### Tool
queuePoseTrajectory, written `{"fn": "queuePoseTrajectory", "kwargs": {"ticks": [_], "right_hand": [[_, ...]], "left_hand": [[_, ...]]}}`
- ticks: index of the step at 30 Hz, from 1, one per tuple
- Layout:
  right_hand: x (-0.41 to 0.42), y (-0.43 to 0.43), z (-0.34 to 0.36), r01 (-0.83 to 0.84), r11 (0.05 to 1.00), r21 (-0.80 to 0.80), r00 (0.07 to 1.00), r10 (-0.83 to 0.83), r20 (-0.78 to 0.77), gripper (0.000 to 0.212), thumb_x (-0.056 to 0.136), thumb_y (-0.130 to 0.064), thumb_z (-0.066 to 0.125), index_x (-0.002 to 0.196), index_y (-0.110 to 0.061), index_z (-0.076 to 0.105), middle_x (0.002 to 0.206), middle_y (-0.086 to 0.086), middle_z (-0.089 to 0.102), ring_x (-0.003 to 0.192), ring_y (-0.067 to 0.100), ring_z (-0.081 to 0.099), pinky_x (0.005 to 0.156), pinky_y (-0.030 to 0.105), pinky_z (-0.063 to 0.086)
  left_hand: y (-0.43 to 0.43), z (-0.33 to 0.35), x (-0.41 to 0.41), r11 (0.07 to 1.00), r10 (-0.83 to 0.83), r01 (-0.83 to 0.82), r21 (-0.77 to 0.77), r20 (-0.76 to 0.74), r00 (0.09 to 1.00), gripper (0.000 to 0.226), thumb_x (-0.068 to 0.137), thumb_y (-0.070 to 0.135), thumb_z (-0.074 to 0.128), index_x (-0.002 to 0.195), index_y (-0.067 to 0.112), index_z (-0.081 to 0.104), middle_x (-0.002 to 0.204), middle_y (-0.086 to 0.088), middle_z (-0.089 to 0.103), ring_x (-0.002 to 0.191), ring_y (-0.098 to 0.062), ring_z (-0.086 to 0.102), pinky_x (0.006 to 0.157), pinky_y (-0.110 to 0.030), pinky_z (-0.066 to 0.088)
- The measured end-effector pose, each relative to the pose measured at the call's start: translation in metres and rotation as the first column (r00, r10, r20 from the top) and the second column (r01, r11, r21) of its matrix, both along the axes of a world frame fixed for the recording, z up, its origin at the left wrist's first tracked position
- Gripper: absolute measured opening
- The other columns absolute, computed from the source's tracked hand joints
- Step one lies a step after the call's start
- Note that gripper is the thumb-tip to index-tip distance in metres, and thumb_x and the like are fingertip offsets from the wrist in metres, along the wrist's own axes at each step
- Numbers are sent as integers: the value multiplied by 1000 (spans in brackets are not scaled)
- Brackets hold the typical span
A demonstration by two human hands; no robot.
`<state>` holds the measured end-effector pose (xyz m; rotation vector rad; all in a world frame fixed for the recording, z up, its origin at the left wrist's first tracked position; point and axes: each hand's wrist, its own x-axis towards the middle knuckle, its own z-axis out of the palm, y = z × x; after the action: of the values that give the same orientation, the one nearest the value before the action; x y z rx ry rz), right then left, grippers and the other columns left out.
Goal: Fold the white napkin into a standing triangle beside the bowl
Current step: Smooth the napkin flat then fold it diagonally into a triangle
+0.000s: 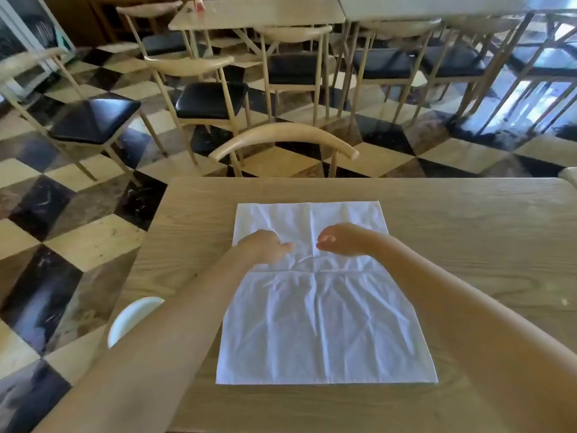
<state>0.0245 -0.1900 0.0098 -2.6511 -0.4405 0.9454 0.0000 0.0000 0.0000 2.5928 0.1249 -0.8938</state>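
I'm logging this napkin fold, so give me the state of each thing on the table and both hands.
white napkin: spread flat, creased, not yet folded.
bowl: upright at the table's left edge, partly hidden by the left arm.
left hand: over the napkin's far half, fingers curled, holding nothing.
right hand: over the napkin's far half, fingers curled, holding nothing.

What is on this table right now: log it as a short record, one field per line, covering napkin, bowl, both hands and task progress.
napkin: white napkin spread flat on the wooden table, creased, crossed by old fold lines
bowl: white bowl at the table's left edge, partly hidden by the left forearm
left hand: left hand over the napkin's far half, fingers curled, holding nothing
right hand: right hand over the napkin beside the left, fingers curled, holding nothing
contact: cannot tell whether the hands touch the cloth
progress: no fold made yet, no triangle standing
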Motion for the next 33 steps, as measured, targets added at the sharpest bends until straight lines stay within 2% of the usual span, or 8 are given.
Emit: {"fn": "queuePoseTrajectory", "kwargs": {"ticks": [4,6,8,12,18,26,29,33], "right_hand": [[-20,20,-76,123,970,212,973,-160,167,39,96,-18,43,133,-7,44,137,12,46,130,29,37,104,35,29],[-29,32,-113,152,948,280,946,-222,238,40,94,-13,43,133,-4,44,139,13,45,131,31,35,106,37,29],[-36,42,-136,127,944,303,917,-228,328,44,93,-16,37,134,-3,43,143,13,41,137,30,30,113,40,25],[-47,45,-172,55,989,138,864,-116,489,58,91,-41,28,142,-14,34,152,2,30,143,23,21,116,39,7],[-38,-15,-175,230,973,-10,824,-189,534,61,90,-53,20,146,-30,20,157,-3,13,145,22,4,118,46,2],[-37,-78,-176,370,929,-24,774,-293,562,67,88,-52,12,148,-22,18,157,2,14,145,24,6,118,40,4],[-44,-53,-172,496,868,32,721,-432,542,65,89,-42,13,148,-15,13,158,7,12,145,25,4,118,43,2],[-91,32,-170,261,955,140,809,-295,508,59,91,-34,18,144,-10,29,154,8,25,144,22,14,117,42,5]], "left_hand": [[-13,-68,-13,978,209,-190,-89,455,865,22,93,21,40,89,5,55,95,-10,56,95,-29,53,70,-35,39],[-17,-106,-19,977,210,-155,-147,542,814,27,92,15,41,106,2,60,113,-14,60,110,-31,52,85,-39,43],[-12,-136,-22,994,104,-66,-85,605,790,44,91,25,34,121,2,57,128,-17,57,120,-33,51,99,-44,38],[4,-171,-32,983,-89,-21,181,579,810,59,87,45,30,138,17,43,144,-6,44,134,-26,38,109,-49,12],[41,-175,-29,954,-60,-113,276,548,834,74,85,59,9,147,20,12,156,-1,11,144,-18,5,116,-43,-1],[49,-173,-29,945,-57,-130,299,544,837,76,85,60,7,148,17,5,157,-2,3,144,-15,-3,116,-40,-7],[28,-166,-31,946,18,-179,271,506,862,61,97,45,16,148,16,1,158,-6,-3,144,-20,-7,116,-43,-8],[-35,-162,-66,988,47,-121,91,582,812,55,95,36,17,145,15,27,154,-9,23,143,-26,17,115,-47,4]]}}
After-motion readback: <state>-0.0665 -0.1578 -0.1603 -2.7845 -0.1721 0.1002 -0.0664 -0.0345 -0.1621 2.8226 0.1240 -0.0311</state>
